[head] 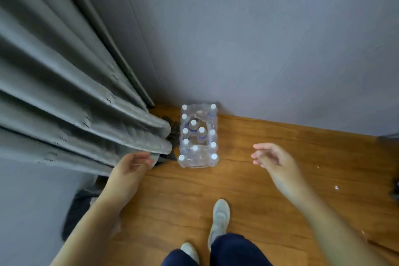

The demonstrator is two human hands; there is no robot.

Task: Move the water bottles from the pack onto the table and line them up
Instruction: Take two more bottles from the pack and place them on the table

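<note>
The shrink-wrapped pack of water bottles point(198, 136) stood on the wooden floor point(269, 179) by the wall, beside the grey curtain point(64, 93), its film torn open on top. It looked heavy, the wrap soft and slippery. Left hand point(131, 165) and right hand point(272, 157) hovered apart, fingers loose, empty. Best grip: a bottle's white cap point(201, 130) and neck.

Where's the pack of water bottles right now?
In the head view, the pack of water bottles stands on the wooden floor against the wall, just right of the grey curtain.
</note>
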